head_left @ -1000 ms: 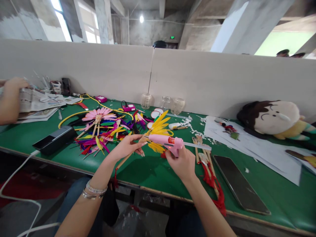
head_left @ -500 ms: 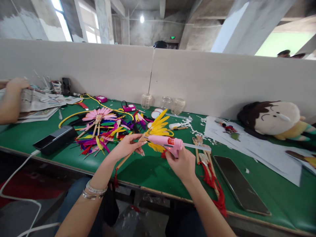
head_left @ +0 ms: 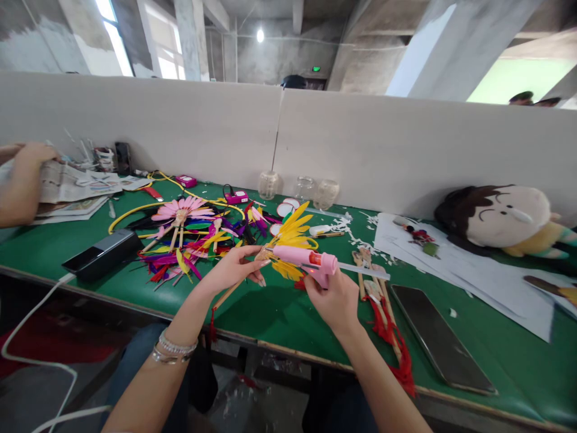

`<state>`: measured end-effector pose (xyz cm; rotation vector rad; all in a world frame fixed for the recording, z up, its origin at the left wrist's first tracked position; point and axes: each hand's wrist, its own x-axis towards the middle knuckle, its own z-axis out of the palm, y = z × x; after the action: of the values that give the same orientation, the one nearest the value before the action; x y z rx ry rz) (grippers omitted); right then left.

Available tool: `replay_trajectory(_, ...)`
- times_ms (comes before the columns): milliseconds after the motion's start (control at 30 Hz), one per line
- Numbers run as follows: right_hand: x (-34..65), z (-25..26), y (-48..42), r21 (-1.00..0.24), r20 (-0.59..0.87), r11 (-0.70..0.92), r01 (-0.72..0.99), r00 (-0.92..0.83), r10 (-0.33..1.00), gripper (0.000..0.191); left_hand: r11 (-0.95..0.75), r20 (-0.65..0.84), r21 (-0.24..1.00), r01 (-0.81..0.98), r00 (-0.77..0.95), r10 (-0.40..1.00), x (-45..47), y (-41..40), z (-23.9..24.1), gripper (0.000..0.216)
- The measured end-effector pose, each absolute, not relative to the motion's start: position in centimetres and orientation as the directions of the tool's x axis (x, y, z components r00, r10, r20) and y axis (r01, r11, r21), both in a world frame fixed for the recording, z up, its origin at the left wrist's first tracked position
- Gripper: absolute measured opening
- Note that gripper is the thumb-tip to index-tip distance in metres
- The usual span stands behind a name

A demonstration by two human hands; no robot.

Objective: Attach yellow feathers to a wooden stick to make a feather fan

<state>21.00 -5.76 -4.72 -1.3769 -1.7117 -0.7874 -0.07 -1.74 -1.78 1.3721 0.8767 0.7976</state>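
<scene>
Between its fingers my left hand [head_left: 237, 270] holds a feather fan [head_left: 294, 231], yellow feathers spread on a wooden stick with a red tassel at its lower end. My right hand [head_left: 336, 300] is wrapped round the handle of a pink glue gun [head_left: 304, 257]. A translucent glue stick [head_left: 363, 270] pokes out of the gun's rear. The gun's nozzle points left and lies at the base of the yellow feathers, close to my left fingertips. Whether it touches the fan I cannot tell. Part of the feathers is hidden behind the gun.
Left of my hands lies a pink feather fan [head_left: 181, 210] on a heap of loose coloured feathers [head_left: 180, 264], beside a black box [head_left: 103, 254] with a white cable. On the right are tasselled sticks [head_left: 383, 313], a phone [head_left: 442, 337], papers [head_left: 496, 288] and a doll [head_left: 505, 219]. Glass jars [head_left: 304, 188] stand behind.
The glue gun has shifted very slightly to the right, along with my right hand. My left hand still holds the yellow fan in nearly the same place.
</scene>
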Motion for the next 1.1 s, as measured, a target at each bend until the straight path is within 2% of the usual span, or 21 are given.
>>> replay_trajectory(500,21.0,-4.61,-5.73,0.006,0.87,0.227,0.974,-0.117,0.478,0.014,0.024,-0.029,1.0,0.016,0.469,0.883,-0.2,-1.89,-1.79,0.053)
replay_trajectory(667,21.1,-4.77,-5.74,0.009,0.867,0.208,0.978,-0.111,0.486,0.017,0.031,-0.036,0.999,0.02,0.462,0.886,-0.22,-1.93,-1.59,0.053)
replay_trajectory(867,21.06,-4.99,-5.78,-0.003,0.897,0.213,0.977,-0.091,0.433,0.022,0.024,-0.029,1.0,0.015,0.481,0.876,-0.2,-1.88,-1.69,0.051)
replay_trajectory(1100,20.94,-5.22,-5.59,-0.039,0.862,0.219,0.975,-0.078,0.5,0.021,0.036,-0.039,0.999,0.016,0.482,0.875,-0.09,-1.82,-1.78,0.053)
